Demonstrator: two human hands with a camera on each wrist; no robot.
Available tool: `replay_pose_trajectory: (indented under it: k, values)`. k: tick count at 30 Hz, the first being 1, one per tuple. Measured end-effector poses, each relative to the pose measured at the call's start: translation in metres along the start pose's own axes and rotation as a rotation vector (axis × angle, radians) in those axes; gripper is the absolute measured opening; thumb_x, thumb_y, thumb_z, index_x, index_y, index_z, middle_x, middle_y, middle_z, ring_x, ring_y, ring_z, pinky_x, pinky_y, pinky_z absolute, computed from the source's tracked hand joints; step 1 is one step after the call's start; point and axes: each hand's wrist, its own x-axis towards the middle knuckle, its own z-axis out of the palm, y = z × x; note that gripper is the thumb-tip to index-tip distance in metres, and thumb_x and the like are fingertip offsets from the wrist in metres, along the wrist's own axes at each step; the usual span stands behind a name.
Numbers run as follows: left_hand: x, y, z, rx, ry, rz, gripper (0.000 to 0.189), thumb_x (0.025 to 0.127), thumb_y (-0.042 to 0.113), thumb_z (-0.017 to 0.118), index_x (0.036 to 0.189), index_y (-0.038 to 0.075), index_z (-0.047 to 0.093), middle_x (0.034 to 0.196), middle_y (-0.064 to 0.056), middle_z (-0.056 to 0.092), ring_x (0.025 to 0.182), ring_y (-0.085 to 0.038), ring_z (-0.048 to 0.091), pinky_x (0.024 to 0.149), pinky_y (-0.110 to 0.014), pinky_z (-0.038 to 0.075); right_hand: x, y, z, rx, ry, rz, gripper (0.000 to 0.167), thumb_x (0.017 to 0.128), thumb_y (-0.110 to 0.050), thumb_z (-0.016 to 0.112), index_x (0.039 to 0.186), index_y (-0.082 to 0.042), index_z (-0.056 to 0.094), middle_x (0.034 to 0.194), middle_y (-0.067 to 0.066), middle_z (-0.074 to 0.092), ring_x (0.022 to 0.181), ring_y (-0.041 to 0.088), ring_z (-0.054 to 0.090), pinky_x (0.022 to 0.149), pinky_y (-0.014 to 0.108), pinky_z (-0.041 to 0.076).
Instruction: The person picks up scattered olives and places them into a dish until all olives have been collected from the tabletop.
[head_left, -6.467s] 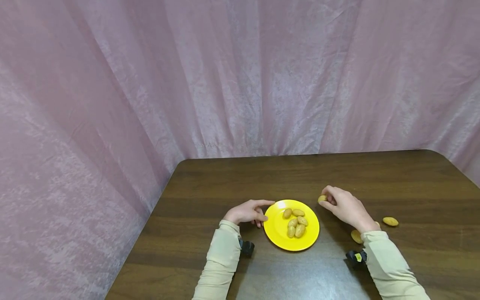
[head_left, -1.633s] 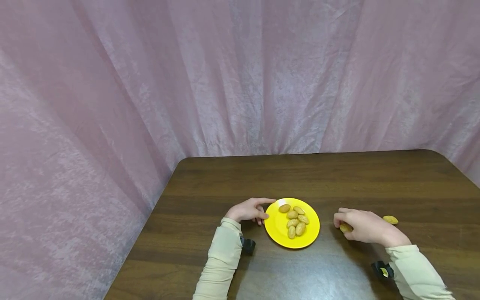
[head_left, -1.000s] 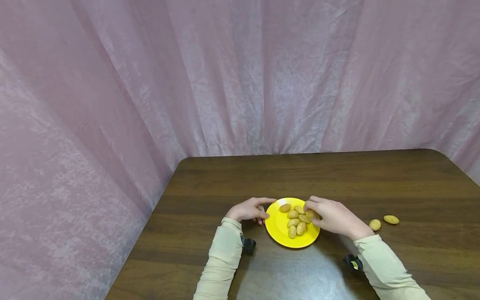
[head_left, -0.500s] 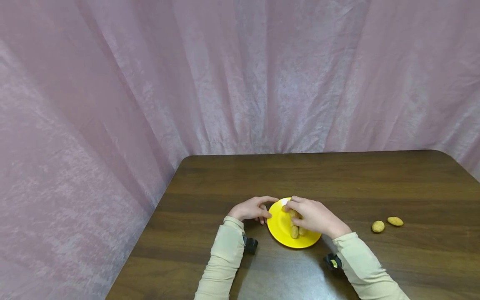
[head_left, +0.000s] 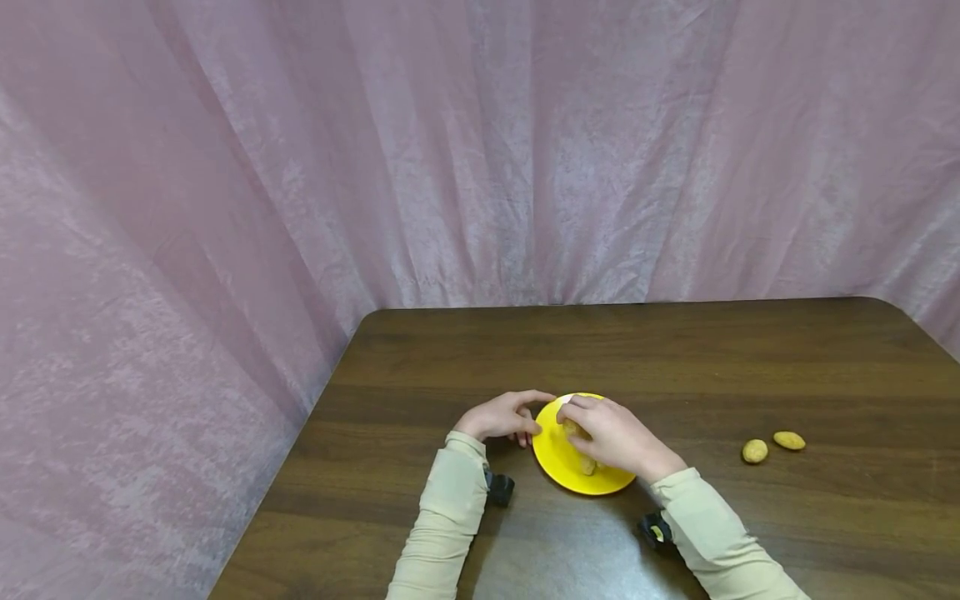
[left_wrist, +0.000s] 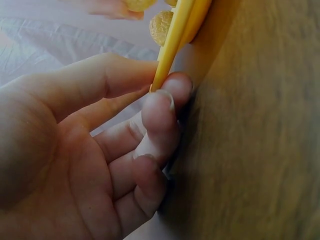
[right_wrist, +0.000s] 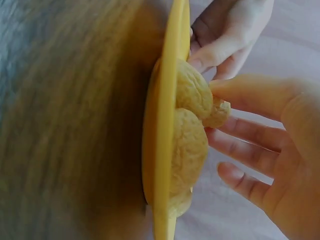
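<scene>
A yellow plate [head_left: 550, 457] lies on the brown table, bearing several small yellowish potatoes [right_wrist: 188, 150] with wrinkled skins. My left hand [head_left: 498, 417] pinches the plate's left rim, thumb and fingertips on either side of the edge in the left wrist view. Over the plate, my right hand [head_left: 618, 435] holds a potato [right_wrist: 219, 114] between thumb and fingers, close beside the other potatoes. In the head view the right hand covers most of the plate's load.
Two more potatoes, a rounder one [head_left: 755, 451] and a longer one [head_left: 789, 440], lie on the table [head_left: 862, 517] to the right. Behind the table's far edge hangs a pink curtain [head_left: 465, 167].
My right hand picked up a potato from the table at the right and carried it left over the plate. The left hand has stayed at the plate's rim.
</scene>
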Motion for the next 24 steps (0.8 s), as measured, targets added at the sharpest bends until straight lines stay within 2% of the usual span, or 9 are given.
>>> replay_pose_trajectory:
  k: [7, 14, 24]
  values:
    - [0.0, 0.0003, -0.0005, 0.002, -0.002, 0.002, 0.054, 0.09, 0.01, 0.062, 0.141, 0.022, 0.049, 0.071, -0.003, 0.062, 0.059, -0.016, 0.058, 0.057, -0.025, 0.048, 0.0005, -0.0017, 0.0023, -0.002, 0.0, -0.005, 0.014, 0.083, -0.014, 0.074, 0.095, -0.013, 0.067, 0.092, -0.003, 0.063, 0.074, 0.008, 0.052, 0.073, 0.029, 0.05]
    - [-0.0008, 0.0001, -0.0005, 0.001, 0.0, -0.002, 0.055, 0.09, 0.009, 0.062, 0.141, 0.022, 0.049, 0.07, -0.003, 0.062, 0.058, -0.016, 0.057, 0.056, -0.025, 0.047, -0.0015, -0.001, 0.0002, -0.017, 0.009, 0.007, 0.011, 0.084, -0.017, 0.075, 0.091, -0.016, 0.067, 0.093, -0.003, 0.065, 0.076, 0.009, 0.052, 0.08, 0.038, 0.049]
    - [0.0004, 0.0011, 0.0029, -0.014, 0.001, -0.012, 0.055, 0.089, 0.009, 0.062, 0.141, 0.021, 0.05, 0.07, -0.003, 0.061, 0.059, -0.017, 0.057, 0.056, -0.025, 0.046, -0.0067, 0.007, -0.0031, -0.005, -0.002, 0.056, 0.015, 0.084, -0.014, 0.074, 0.099, -0.014, 0.07, 0.101, -0.001, 0.067, 0.087, 0.017, 0.061, 0.085, 0.042, 0.049]
